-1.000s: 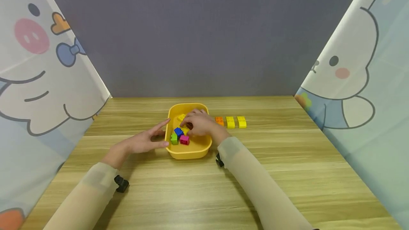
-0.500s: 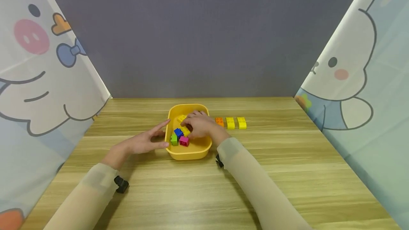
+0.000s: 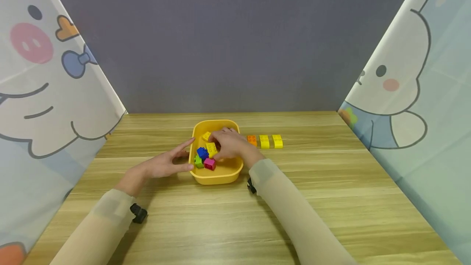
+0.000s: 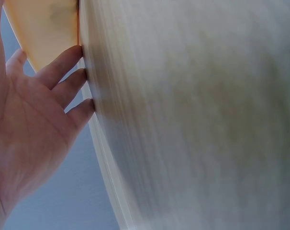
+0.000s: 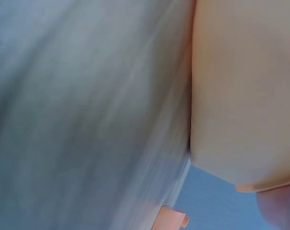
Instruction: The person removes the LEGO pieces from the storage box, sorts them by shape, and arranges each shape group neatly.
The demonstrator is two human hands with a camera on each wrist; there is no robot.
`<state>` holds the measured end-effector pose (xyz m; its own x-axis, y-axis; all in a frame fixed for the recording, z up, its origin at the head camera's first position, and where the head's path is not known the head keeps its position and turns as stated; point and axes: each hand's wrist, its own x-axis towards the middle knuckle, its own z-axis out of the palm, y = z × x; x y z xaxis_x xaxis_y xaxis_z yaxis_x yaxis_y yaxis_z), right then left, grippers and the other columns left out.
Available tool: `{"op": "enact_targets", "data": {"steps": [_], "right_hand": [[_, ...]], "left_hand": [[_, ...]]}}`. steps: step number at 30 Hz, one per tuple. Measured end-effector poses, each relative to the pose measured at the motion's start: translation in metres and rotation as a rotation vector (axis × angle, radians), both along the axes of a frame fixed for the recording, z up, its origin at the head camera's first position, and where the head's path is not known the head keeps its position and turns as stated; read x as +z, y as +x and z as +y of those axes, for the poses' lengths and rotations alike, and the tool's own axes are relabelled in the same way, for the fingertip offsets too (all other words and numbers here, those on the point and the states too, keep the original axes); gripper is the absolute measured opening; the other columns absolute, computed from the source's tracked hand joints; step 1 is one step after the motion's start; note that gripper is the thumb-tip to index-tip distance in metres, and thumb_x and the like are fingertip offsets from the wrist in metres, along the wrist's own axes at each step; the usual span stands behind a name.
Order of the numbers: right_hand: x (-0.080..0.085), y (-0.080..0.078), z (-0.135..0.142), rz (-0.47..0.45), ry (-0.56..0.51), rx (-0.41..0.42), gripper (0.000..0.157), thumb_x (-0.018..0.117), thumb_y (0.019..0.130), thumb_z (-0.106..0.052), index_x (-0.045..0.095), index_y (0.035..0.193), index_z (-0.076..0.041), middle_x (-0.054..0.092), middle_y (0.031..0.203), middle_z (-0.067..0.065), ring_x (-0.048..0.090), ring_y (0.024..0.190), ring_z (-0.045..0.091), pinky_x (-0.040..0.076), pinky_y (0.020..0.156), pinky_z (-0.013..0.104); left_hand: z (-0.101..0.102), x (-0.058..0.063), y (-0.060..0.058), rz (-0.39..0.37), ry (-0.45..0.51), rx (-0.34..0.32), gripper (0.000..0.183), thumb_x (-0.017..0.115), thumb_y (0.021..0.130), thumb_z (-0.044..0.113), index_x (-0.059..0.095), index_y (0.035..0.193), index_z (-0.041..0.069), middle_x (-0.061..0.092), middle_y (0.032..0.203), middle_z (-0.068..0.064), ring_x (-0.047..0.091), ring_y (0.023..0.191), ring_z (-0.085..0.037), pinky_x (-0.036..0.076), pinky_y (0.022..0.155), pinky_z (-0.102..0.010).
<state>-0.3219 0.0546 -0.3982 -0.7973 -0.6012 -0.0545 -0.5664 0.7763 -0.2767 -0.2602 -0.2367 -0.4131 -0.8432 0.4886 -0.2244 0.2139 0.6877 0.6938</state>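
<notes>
A yellow plastic bin [image 3: 217, 180] stands on the wooden table between both hands. My left hand [image 3: 162, 165], fingers spread, touches its left side with thumb and forefinger at the rim. Over the right rim reaches my right hand [image 3: 232, 145], thumb and forefinger around a yellow toy brick [image 3: 211, 149]. Beside that brick lie a blue brick [image 3: 202, 153], a green brick [image 3: 198, 162] and a magenta brick [image 3: 209, 164]. Another yellow brick [image 3: 206, 136] is farther back. The bin wall [image 5: 240, 96] hides most of the right hand in the right wrist view.
Right of the bin, an orange brick [image 3: 252, 140] and two yellow bricks, one nearer [image 3: 264, 141] and one at the end [image 3: 277, 141], form a row. A grey panel [image 3: 235, 44] rises behind the table [image 3: 206, 224], with printed cartoon curtains on both sides.
Within the bin, the yellow brick at the right fingers has turned and come into fuller view. The blue, green and magenta bricks have shifted slightly. The left hand stays against the bin.
</notes>
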Motion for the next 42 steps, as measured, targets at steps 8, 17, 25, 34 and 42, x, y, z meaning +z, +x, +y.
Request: {"op": "enact_targets", "data": {"steps": [8,17,25,34,42], "right_hand": [[0.000,0.000,0.003,-0.007,-0.101,-0.025,0.072,0.085,0.092,-0.044,0.059,0.157,-0.029,0.058,0.160,0.000,0.048,0.150,0.027,0.038,0.131,0.051],[0.000,0.000,0.005,-0.046,-0.223,-0.034,0.069,0.087,0.094,-0.039,0.059,0.157,-0.029,0.058,0.156,0.005,0.056,0.140,0.027,0.048,0.123,0.053],[0.000,0.000,0.006,-0.127,-0.355,-0.009,0.064,0.087,0.097,-0.028,0.056,0.154,-0.031,0.073,0.130,0.004,0.071,0.114,0.022,0.059,0.105,0.046],[0.000,0.000,0.007,-0.178,-0.487,-0.018,0.063,0.082,0.101,-0.018,0.057,0.157,-0.036,0.068,0.140,0.006,0.072,0.105,0.018,0.063,0.092,0.038],[0.011,-0.005,0.018,-0.188,-0.676,0.016,0.061,0.076,0.102,-0.006,0.058,0.156,-0.025,0.066,0.136,0.014,0.069,0.099,0.022,0.064,0.085,0.031]], "left_hand": [[-0.001,-0.001,0.000,0.000,0.001,-0.004,0.098,0.069,0.103,0.062,0.007,0.176,0.045,0.041,0.173,-0.027,0.035,0.160,-0.057,0.026,0.124,-0.084],[-0.001,-0.002,0.001,-0.006,0.002,-0.001,0.098,0.069,0.103,0.063,0.007,0.176,0.046,0.041,0.173,-0.027,0.034,0.161,-0.057,0.025,0.124,-0.084],[-0.001,-0.001,0.001,-0.006,0.011,-0.004,0.098,0.069,0.104,0.061,0.006,0.177,0.045,0.039,0.174,-0.028,0.032,0.161,-0.057,0.024,0.124,-0.084],[-0.001,0.000,-0.001,-0.005,0.034,-0.009,0.097,0.070,0.104,0.059,0.007,0.177,0.045,0.040,0.173,-0.029,0.034,0.161,-0.056,0.023,0.125,-0.083],[0.000,0.001,-0.003,0.002,0.016,-0.010,0.099,0.071,0.103,0.060,0.006,0.176,0.045,0.043,0.172,-0.027,0.035,0.161,-0.055,0.022,0.126,-0.082]]}}
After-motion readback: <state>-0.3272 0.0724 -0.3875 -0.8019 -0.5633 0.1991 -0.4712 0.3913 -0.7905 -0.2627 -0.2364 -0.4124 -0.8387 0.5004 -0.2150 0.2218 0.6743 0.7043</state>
